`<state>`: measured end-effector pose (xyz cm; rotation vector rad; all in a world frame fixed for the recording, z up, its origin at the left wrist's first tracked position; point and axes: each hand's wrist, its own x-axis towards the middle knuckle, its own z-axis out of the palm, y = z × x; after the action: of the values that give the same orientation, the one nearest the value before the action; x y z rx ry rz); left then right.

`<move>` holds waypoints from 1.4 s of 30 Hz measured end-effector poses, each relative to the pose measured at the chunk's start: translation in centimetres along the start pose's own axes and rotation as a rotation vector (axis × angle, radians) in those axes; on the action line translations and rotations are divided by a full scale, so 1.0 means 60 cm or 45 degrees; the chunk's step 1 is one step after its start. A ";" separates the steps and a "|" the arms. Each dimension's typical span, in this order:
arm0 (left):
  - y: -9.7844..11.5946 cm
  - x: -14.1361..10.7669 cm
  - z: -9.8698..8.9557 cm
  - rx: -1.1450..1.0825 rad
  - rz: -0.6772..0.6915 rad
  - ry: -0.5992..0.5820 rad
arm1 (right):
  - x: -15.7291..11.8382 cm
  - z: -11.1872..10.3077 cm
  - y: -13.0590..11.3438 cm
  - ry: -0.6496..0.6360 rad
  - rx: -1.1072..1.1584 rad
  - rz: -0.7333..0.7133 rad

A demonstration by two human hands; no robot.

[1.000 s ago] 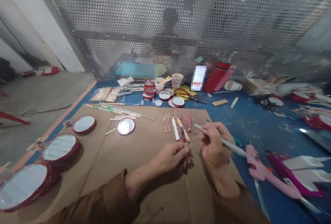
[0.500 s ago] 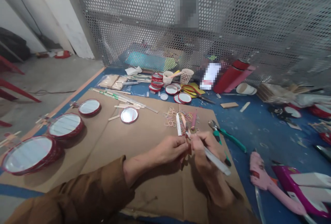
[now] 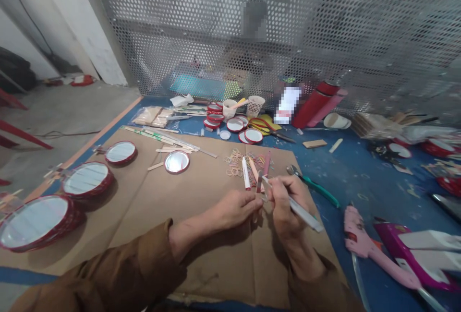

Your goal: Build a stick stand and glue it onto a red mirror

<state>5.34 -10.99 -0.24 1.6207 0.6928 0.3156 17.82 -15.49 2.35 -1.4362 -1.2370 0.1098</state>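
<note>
My left hand (image 3: 236, 209) rests low over the cardboard sheet (image 3: 162, 240), its fingers pinched on a small thin strip (image 3: 259, 182) that stands up by the fingertips. Opposite it, my right hand (image 3: 290, 204) is closed around a slim white tool (image 3: 304, 216), pen- or knife-like. The tool's tip points left, close to the strip; whether they touch is hard to see. Just beyond the fingers lie a white marker (image 3: 246, 174), a peach-coloured marker (image 3: 253, 168) and a pink pen (image 3: 267, 163), among loose rubber bands (image 3: 234, 163).
Round red-rimmed pieces (image 3: 88, 177) line the left edge, with a smaller lid (image 3: 176, 162) nearer the middle. Green-handled pliers (image 3: 320, 189), a pink glue gun (image 3: 374, 259) and a magenta device (image 3: 406, 249) lie right. Cups (image 3: 255, 105), scissors (image 3: 266, 127) and a red flask (image 3: 317, 103) stand behind.
My hands have drawn slightly apart, and the strip between them shows more clearly. The tool's tip has shifted up a little. The whole view has moved slightly.
</note>
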 end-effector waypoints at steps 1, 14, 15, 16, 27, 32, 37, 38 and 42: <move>-0.001 0.000 0.000 0.002 0.008 -0.002 | 0.001 -0.001 -0.001 0.004 -0.011 -0.003; -0.005 0.001 0.000 -0.033 0.023 -0.007 | 0.007 -0.002 0.000 0.005 0.013 0.082; -0.006 0.001 0.000 -0.036 0.024 -0.013 | 0.008 -0.003 -0.003 0.041 0.016 0.085; -0.006 0.001 0.000 -0.048 0.029 -0.026 | 0.009 -0.004 -0.005 0.061 0.020 0.087; -0.002 0.000 0.000 -0.049 0.030 -0.008 | 0.012 -0.006 -0.014 -0.080 -0.032 0.105; -0.012 0.003 0.001 -0.055 0.097 0.008 | 0.012 -0.005 -0.017 -0.058 -0.026 0.105; -0.013 0.003 0.001 -0.056 0.096 0.012 | 0.014 -0.007 -0.021 -0.100 -0.022 0.104; -0.013 0.003 0.001 -0.048 0.095 0.007 | 0.014 -0.007 -0.022 -0.084 -0.029 0.098; -0.010 0.002 0.000 -0.036 0.088 -0.002 | 0.015 -0.008 -0.018 -0.057 -0.055 0.069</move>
<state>5.29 -10.91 -0.85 1.6199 0.6299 0.3728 17.90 -15.45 3.80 -1.5123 -1.2436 0.1535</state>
